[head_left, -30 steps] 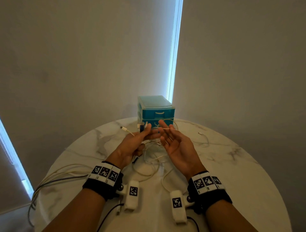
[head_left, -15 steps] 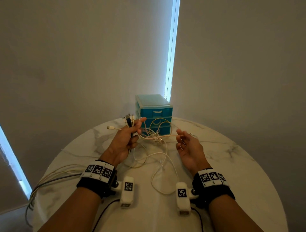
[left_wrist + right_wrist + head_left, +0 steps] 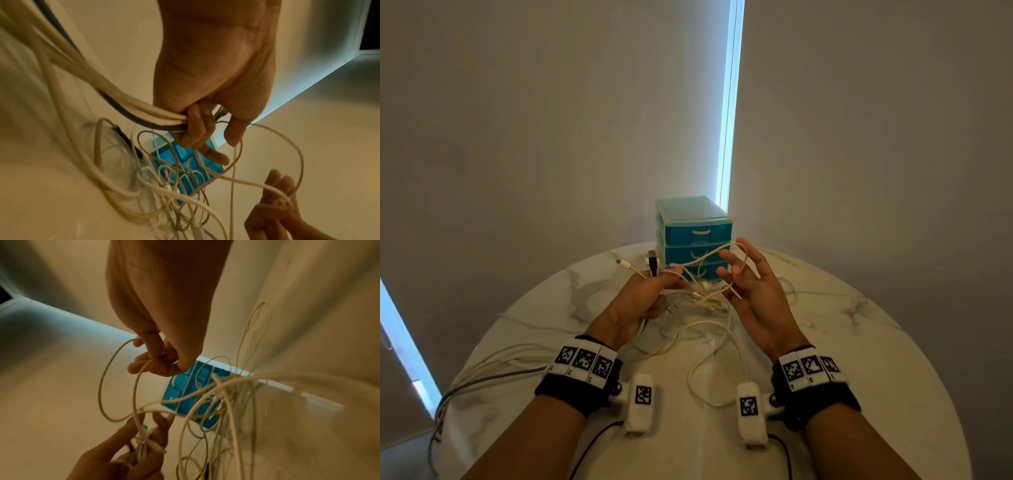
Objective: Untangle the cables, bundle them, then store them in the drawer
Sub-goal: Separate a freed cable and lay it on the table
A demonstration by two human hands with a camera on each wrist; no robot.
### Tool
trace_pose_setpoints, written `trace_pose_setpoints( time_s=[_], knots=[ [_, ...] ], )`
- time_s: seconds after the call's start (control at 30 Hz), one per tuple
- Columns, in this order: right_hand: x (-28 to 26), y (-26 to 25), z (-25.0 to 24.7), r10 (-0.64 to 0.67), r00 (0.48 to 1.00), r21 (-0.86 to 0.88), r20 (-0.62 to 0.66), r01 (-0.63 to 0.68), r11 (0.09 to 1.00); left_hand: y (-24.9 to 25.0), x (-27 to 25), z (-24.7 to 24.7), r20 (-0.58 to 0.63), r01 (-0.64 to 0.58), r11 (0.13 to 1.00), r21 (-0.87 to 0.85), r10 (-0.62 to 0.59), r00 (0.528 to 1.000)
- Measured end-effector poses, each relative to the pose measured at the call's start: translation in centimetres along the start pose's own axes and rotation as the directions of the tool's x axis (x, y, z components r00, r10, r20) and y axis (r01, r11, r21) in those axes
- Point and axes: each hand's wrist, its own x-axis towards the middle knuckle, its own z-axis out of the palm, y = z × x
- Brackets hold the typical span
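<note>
Untangling barely begun: left hand (image 3: 640,298) grips gathered plug ends, right hand (image 3: 753,291) pinches one loop, cables (image 3: 698,294) knotted between; drawer unit (image 3: 693,236) shut at far desk (image 3: 859,342) edge.

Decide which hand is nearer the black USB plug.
Left. The left hand grips the cables just below the black USB plug; the right hand holds a white loop off to its right.

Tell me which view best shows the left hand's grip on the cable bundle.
Left wrist view: the left hand curls round the cable bundle up close. The head view shows only the back of the hand with plugs sticking up; the right wrist view shows it blurred at the bottom edge.
</note>
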Motion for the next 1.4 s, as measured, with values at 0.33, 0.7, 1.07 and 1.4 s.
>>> trace_pose_setpoints(
  time_s=[0.33, 0.7, 1.07, 1.4],
  knots=[
    [0.1, 0.9, -0.1, 0.214, 0.976, -0.213, -0.052, -0.22, 0.952, 0.8, -0.5, -0.6, 0.089, -0.03, 0.977, -0.209, 0.05, 0.995],
    [0.0, 1.6, -0.5, 0.153, 0.988, -0.469, -0.007, -0.139, 0.872, 1.7, -1.3, -0.4, 0.138, -0.138, 0.971, -0.194, 0.166, 0.976],
    [0.5, -1.4, -0.3, 0.028, 0.999, 0.253, -0.04, -0.017, 0.967, 2.1, -1.5, -0.3, 0.163, -0.016, 0.977, -0.211, 0.051, 0.985],
    [-0.5, -1.2, 1.4, -0.009, 0.994, 0.362, 0.112, -0.032, 0.932, 2.1, -2.8, 1.8, 0.269, 0.12, 0.989, 0.081, -0.138, 0.953]
  ],
)
